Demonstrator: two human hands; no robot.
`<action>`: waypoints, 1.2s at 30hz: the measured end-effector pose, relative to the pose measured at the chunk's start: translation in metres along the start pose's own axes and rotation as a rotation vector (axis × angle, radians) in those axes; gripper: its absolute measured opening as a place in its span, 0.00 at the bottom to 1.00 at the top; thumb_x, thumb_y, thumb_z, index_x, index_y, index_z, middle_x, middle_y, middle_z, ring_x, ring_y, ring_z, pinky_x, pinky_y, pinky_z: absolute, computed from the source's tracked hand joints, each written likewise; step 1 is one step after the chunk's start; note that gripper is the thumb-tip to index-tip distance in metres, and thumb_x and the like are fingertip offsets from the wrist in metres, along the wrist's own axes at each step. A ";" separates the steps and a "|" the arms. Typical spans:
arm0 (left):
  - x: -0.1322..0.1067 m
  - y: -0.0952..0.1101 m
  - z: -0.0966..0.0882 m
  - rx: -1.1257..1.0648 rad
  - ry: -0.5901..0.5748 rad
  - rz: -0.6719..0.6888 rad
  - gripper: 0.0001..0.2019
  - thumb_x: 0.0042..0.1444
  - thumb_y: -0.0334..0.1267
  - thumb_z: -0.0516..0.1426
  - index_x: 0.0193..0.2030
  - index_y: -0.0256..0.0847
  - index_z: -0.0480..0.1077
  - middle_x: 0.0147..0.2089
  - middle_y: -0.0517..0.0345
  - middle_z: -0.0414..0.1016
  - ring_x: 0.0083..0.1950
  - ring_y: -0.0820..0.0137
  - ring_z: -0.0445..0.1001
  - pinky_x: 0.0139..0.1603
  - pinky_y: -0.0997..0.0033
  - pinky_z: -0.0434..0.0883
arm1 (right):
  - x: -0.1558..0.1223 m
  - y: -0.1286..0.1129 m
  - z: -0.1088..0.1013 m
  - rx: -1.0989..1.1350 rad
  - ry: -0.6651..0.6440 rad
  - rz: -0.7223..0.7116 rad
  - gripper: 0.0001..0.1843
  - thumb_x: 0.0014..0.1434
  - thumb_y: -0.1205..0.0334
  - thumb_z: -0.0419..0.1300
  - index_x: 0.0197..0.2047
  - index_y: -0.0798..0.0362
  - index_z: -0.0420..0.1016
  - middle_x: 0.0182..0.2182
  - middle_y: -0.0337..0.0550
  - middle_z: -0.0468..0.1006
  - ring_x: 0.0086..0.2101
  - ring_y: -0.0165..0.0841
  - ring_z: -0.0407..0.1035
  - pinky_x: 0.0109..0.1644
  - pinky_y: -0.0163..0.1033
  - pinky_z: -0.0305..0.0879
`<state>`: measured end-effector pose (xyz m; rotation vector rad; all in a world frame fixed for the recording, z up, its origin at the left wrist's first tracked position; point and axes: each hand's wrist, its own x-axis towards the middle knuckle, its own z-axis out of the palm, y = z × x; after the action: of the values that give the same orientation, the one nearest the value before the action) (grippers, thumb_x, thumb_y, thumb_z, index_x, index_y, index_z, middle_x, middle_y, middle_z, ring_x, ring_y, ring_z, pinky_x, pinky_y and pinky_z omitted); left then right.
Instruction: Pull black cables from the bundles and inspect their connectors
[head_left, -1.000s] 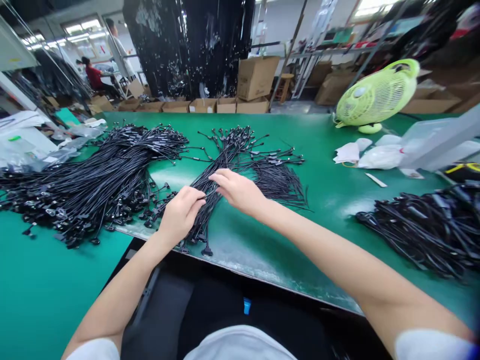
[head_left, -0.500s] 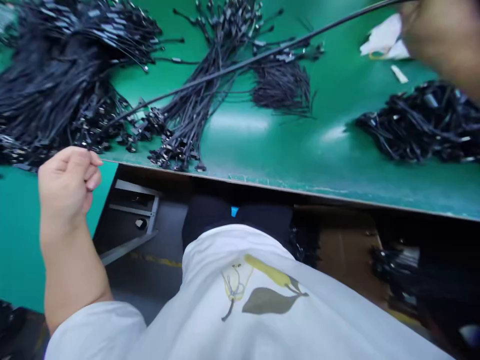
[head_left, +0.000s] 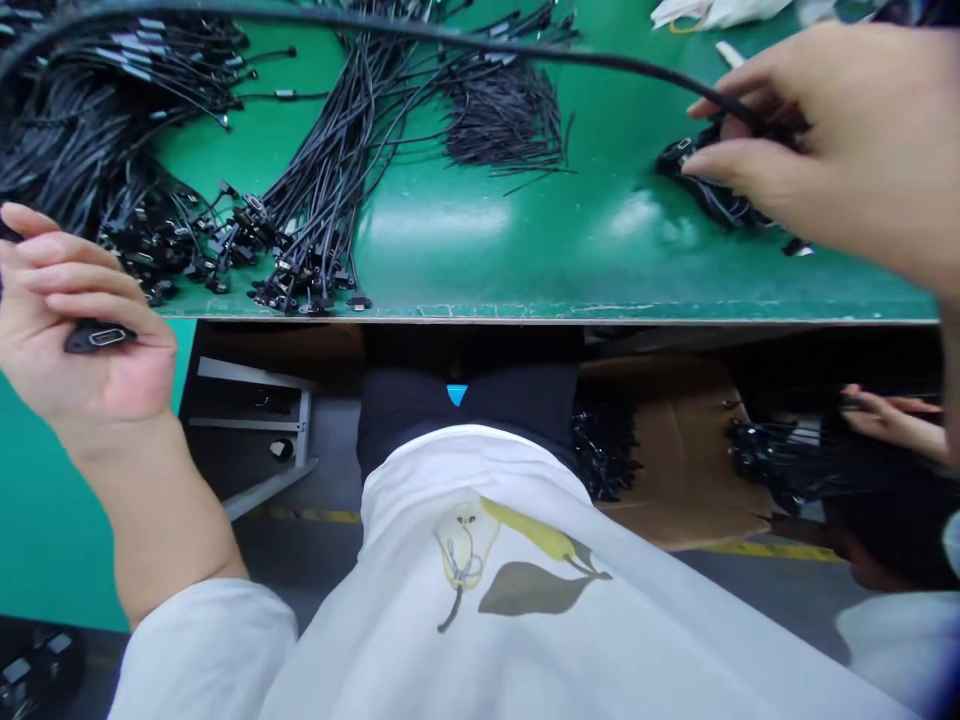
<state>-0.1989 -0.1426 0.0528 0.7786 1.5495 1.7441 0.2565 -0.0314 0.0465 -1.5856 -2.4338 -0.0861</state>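
One black cable [head_left: 420, 28] arcs across the top of the view between my two hands. My left hand [head_left: 79, 320] is closed on the cable's connector end at the left, in front of the table edge. My right hand [head_left: 840, 140] pinches the cable's other end at the upper right, above a small heap of black cables [head_left: 705, 190]. Loose black cables [head_left: 330, 180] with connectors fan out on the green table [head_left: 525, 260] between my hands.
A large pile of black cables [head_left: 67, 120] covers the table's left. White paper scraps [head_left: 712, 12] lie at the top right. Below the table edge is a cardboard box [head_left: 675, 450] holding cables. Another person's hand [head_left: 892, 415] reaches in at the right.
The view has tilted down. My hands have spread apart from the middle bundle, drawing one cable out. My right hand has come down over the right heap.
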 end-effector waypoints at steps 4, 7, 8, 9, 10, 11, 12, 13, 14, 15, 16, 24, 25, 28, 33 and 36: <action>-0.019 -0.005 0.019 0.053 -0.171 0.198 0.15 0.69 0.38 0.46 0.49 0.47 0.73 0.38 0.73 0.76 0.34 0.89 0.68 0.28 0.96 0.65 | -0.033 -0.011 0.023 0.004 0.000 -0.004 0.31 0.67 0.45 0.45 0.52 0.64 0.74 0.44 0.57 0.79 0.43 0.41 0.74 0.39 0.44 0.61; -0.056 -0.032 0.057 0.232 -0.432 0.306 0.17 0.65 0.47 0.52 0.54 0.40 0.70 0.44 0.58 0.77 0.41 0.72 0.75 0.37 0.72 0.78 | -0.058 -0.054 0.032 0.124 -0.256 -0.344 0.18 0.69 0.57 0.47 0.45 0.55 0.76 0.37 0.48 0.81 0.34 0.36 0.75 0.33 0.38 0.63; -0.071 -0.043 0.072 0.274 -0.610 0.320 0.17 0.63 0.47 0.55 0.53 0.40 0.71 0.46 0.53 0.78 0.45 0.68 0.76 0.44 0.66 0.78 | -0.062 -0.069 0.031 0.205 -0.314 -0.459 0.17 0.69 0.58 0.47 0.44 0.53 0.76 0.35 0.45 0.80 0.31 0.34 0.74 0.31 0.37 0.62; -0.083 -0.054 0.085 0.307 -0.816 0.295 0.16 0.62 0.46 0.56 0.52 0.40 0.73 0.46 0.51 0.78 0.47 0.65 0.76 0.50 0.62 0.75 | -0.063 -0.081 0.028 0.269 -0.332 -0.523 0.16 0.70 0.57 0.47 0.44 0.51 0.75 0.33 0.42 0.80 0.30 0.32 0.73 0.30 0.36 0.61; -0.094 -0.064 0.097 0.330 -1.018 0.225 0.15 0.63 0.45 0.55 0.51 0.41 0.73 0.43 0.50 0.79 0.46 0.65 0.76 0.52 0.62 0.74 | -0.061 -0.088 0.024 0.313 -0.305 -0.540 0.16 0.70 0.56 0.47 0.43 0.50 0.75 0.32 0.41 0.79 0.30 0.32 0.73 0.30 0.36 0.61; -0.101 -0.072 0.106 0.333 -1.171 0.115 0.15 0.64 0.46 0.54 0.51 0.41 0.74 0.37 0.52 0.78 0.41 0.67 0.76 0.49 0.64 0.74 | -0.056 -0.089 0.019 0.326 -0.247 -0.512 0.17 0.71 0.55 0.46 0.42 0.50 0.74 0.32 0.40 0.79 0.31 0.32 0.73 0.30 0.36 0.60; -0.104 -0.078 0.112 0.306 -1.244 -0.017 0.16 0.65 0.46 0.52 0.51 0.40 0.73 0.30 0.55 0.75 0.34 0.70 0.74 0.43 0.67 0.74 | -0.049 -0.084 0.016 0.311 -0.174 -0.453 0.18 0.71 0.53 0.45 0.42 0.49 0.74 0.33 0.41 0.79 0.32 0.34 0.73 0.31 0.37 0.60; -0.103 -0.082 0.116 0.251 -1.252 -0.148 0.16 0.66 0.46 0.51 0.50 0.39 0.73 0.24 0.60 0.70 0.28 0.73 0.70 0.37 0.70 0.72 | -0.041 -0.074 0.014 0.283 -0.102 -0.381 0.20 0.71 0.50 0.44 0.41 0.49 0.74 0.34 0.41 0.79 0.33 0.36 0.73 0.31 0.38 0.60; -0.098 -0.084 0.119 0.181 -1.229 -0.265 0.16 0.65 0.47 0.52 0.48 0.38 0.74 0.20 0.64 0.63 0.23 0.76 0.64 0.31 0.74 0.70 | -0.035 -0.060 0.015 0.259 -0.048 -0.306 0.21 0.70 0.47 0.44 0.40 0.49 0.74 0.35 0.42 0.80 0.35 0.38 0.73 0.31 0.39 0.60; -0.091 -0.084 0.120 0.096 -1.196 -0.362 0.16 0.64 0.47 0.54 0.45 0.37 0.75 0.18 0.67 0.57 0.20 0.78 0.58 0.27 0.76 0.66 | -0.030 -0.042 0.019 0.252 -0.015 -0.240 0.22 0.69 0.45 0.45 0.40 0.49 0.74 0.36 0.43 0.80 0.36 0.40 0.73 0.32 0.40 0.60; -0.082 -0.083 0.121 0.001 -1.154 -0.439 0.15 0.63 0.47 0.56 0.42 0.36 0.75 0.17 0.69 0.51 0.18 0.80 0.52 0.24 0.79 0.63 | -0.028 -0.024 0.025 0.272 -0.006 -0.189 0.23 0.68 0.42 0.46 0.40 0.48 0.74 0.37 0.44 0.80 0.36 0.41 0.73 0.33 0.41 0.61; -0.035 -0.074 0.143 -0.262 -0.603 -0.484 0.14 0.66 0.41 0.50 0.51 0.40 0.72 0.22 0.69 0.43 0.17 0.82 0.43 0.21 0.84 0.60 | -0.065 0.021 0.082 0.557 -0.011 -0.121 0.15 0.68 0.55 0.48 0.46 0.45 0.75 0.38 0.46 0.79 0.37 0.42 0.75 0.40 0.46 0.68; -0.034 -0.075 0.149 -0.241 -0.603 -0.491 0.13 0.65 0.38 0.51 0.52 0.40 0.72 0.23 0.68 0.47 0.18 0.82 0.46 0.24 0.84 0.63 | -0.069 0.015 0.081 0.540 0.005 -0.136 0.15 0.68 0.56 0.47 0.46 0.44 0.75 0.37 0.46 0.79 0.36 0.43 0.74 0.39 0.47 0.68; -0.033 -0.084 0.164 -0.263 -0.603 -0.513 0.12 0.61 0.32 0.54 0.50 0.38 0.73 0.26 0.66 0.54 0.21 0.83 0.52 0.26 0.84 0.64 | -0.072 -0.001 0.071 0.406 0.056 -0.248 0.16 0.68 0.57 0.47 0.44 0.44 0.77 0.32 0.46 0.78 0.31 0.44 0.73 0.34 0.47 0.65; -0.034 -0.101 0.183 -0.329 -0.538 -0.485 0.09 0.60 0.39 0.58 0.42 0.37 0.74 0.26 0.64 0.61 0.22 0.82 0.57 0.20 0.85 0.58 | -0.072 -0.027 0.069 0.153 0.072 -0.456 0.14 0.66 0.67 0.48 0.38 0.53 0.75 0.25 0.45 0.73 0.24 0.38 0.65 0.30 0.43 0.56; -0.043 -0.111 0.193 -0.204 -0.565 -0.371 0.14 0.60 0.48 0.58 0.37 0.37 0.73 0.25 0.62 0.65 0.23 0.80 0.62 0.19 0.82 0.58 | -0.073 -0.045 0.075 0.144 0.027 -0.536 0.12 0.60 0.74 0.49 0.32 0.54 0.72 0.23 0.43 0.70 0.22 0.35 0.62 0.29 0.41 0.50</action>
<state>-0.0089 -0.0545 -0.0350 0.7414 1.0358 1.2438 0.2315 -0.1018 -0.0391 -0.8372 -2.7041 -0.0211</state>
